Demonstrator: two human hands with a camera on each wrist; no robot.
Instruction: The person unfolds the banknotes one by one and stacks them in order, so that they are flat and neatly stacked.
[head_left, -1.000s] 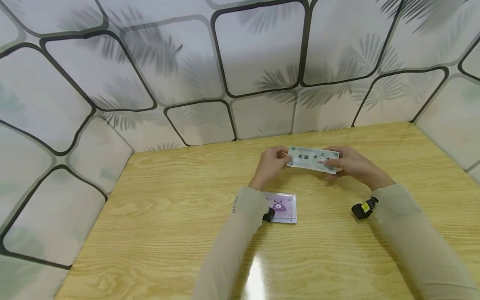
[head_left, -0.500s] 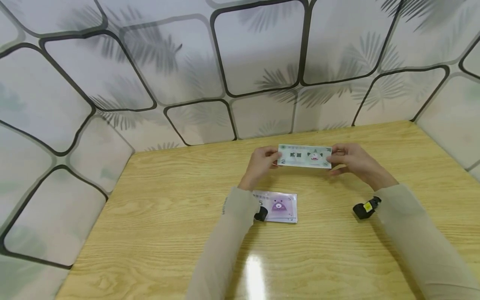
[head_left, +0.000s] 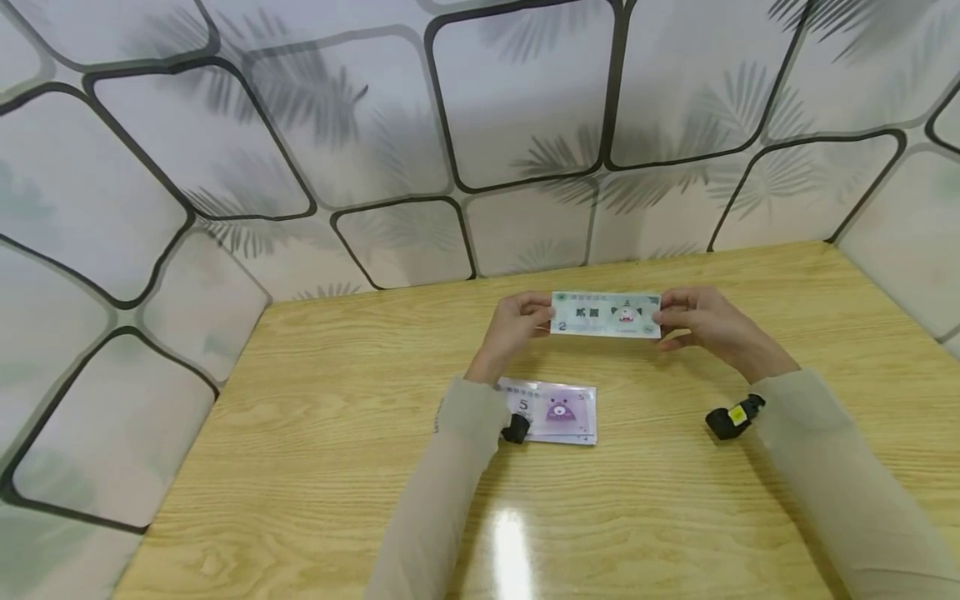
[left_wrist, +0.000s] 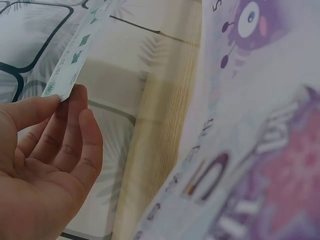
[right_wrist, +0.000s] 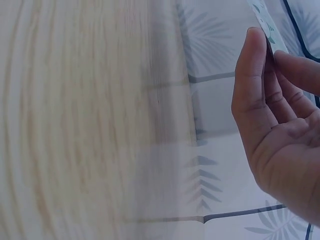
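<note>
A pale green play banknote [head_left: 606, 315] marked with a 2 and a small cartoon face is stretched level above the table. My left hand [head_left: 513, 327] pinches its left end between thumb and fingers, and my right hand [head_left: 708, 327] pinches the right end. The left wrist view shows the thumb over the corner of the green note [left_wrist: 75, 57]; in the right wrist view only a strip of the note [right_wrist: 270, 30] shows. Below the left hand lies a small stack of purple play banknotes [head_left: 558, 414], the top one marked 5, partly hidden by the left sleeve and wrist camera.
The wood-grain table [head_left: 300, 417] reaches back to a wall [head_left: 525, 225] covered with a leaf and stone pattern. Black wrist cameras sit at both cuffs, the right camera [head_left: 727, 422] close over the tabletop.
The green note has shifted left and been levelled out flat between the hands. My left hand moved left with it, baring more of the purple stack; the right fingers moved to the note's edge.
</note>
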